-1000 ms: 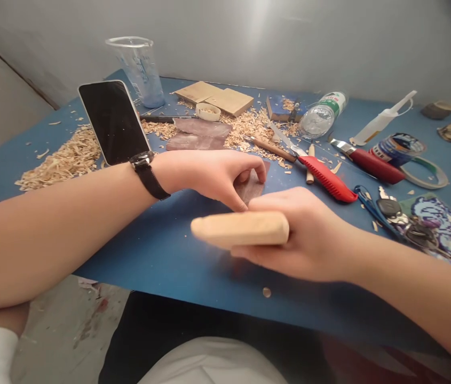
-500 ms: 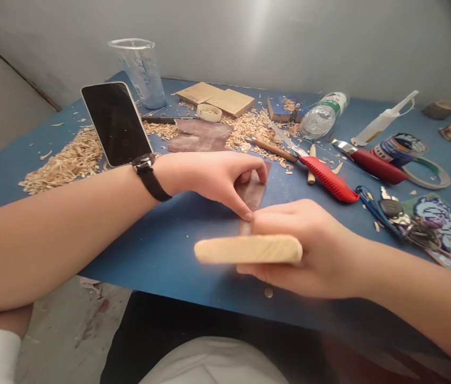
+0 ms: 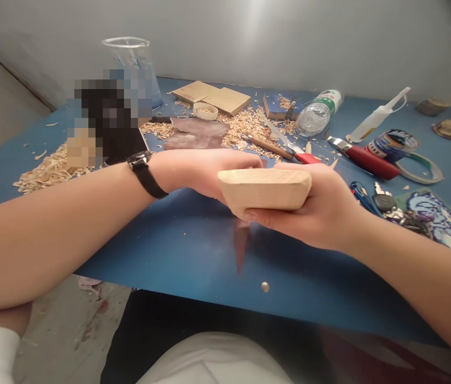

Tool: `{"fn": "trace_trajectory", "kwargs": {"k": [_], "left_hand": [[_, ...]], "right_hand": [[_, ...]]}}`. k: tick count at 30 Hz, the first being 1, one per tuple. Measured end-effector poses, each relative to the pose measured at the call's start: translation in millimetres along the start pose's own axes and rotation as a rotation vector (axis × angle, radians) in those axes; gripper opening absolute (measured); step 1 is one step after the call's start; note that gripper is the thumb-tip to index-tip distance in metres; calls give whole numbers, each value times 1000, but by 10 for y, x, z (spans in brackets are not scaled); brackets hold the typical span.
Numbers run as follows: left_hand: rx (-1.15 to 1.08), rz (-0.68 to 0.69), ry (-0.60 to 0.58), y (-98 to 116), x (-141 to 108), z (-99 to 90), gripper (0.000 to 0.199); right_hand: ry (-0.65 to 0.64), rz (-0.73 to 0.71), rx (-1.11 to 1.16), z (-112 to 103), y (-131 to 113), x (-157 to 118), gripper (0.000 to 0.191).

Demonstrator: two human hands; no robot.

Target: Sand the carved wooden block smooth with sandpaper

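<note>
My right hand [image 3: 327, 205] is closed around a pale wooden block [image 3: 265, 194] with bevelled edges, its thumb underneath. The block is tilted, with one broad face toward me. Behind it, my left hand [image 3: 205, 169] reaches in with a black watch on the wrist; its fingertips are mostly hidden by the block. Beneath both hands, a narrow strip of brown sandpaper [image 3: 242, 248] lies on the blue table [image 3: 149, 250], held down by my left hand. Whether the block touches the strip is hidden.
Beyond my hands lie wood shavings [image 3: 245, 128], a larger sandpaper piece [image 3: 195, 133], a carving tool [image 3: 271, 146], and flat boards [image 3: 213, 97]. A plastic cup [image 3: 151, 80] and a phone [image 3: 129, 141] stand left. A red-handled knife [image 3: 373, 161], keys [image 3: 385, 201] and a glue bottle [image 3: 373, 122] sit right.
My right hand has moved the wooden block forward, away from me, and tilted it so a broad face shows. My left hand stays nearly in place, its fingers now more covered.
</note>
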State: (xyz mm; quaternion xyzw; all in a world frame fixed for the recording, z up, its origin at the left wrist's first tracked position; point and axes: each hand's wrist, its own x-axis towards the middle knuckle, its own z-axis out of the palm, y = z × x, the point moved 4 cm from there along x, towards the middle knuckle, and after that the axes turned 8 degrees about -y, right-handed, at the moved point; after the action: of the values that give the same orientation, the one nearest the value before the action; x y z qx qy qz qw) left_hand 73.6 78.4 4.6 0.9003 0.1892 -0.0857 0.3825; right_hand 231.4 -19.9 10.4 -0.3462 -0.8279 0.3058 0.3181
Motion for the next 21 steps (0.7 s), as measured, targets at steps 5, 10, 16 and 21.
{"fn": "trace_trajectory", "kwargs": {"k": [5,10,16,21], "left_hand": [[-44,-65,-26,-4,-4,10,48],[2,-144,-4,15,-11,8,60],[-61,-72,9,17,-11,26,44],[-28,-106,39,-12,-19,26,51]], "right_hand": [[-99,-68,-85,53,-37,-1,22],[-267,-83,-1,145,-194,-64,26],[-87,-39,-118,76,-92,-13,26],[-214,-135,-63,153,-161,-10,33]]}}
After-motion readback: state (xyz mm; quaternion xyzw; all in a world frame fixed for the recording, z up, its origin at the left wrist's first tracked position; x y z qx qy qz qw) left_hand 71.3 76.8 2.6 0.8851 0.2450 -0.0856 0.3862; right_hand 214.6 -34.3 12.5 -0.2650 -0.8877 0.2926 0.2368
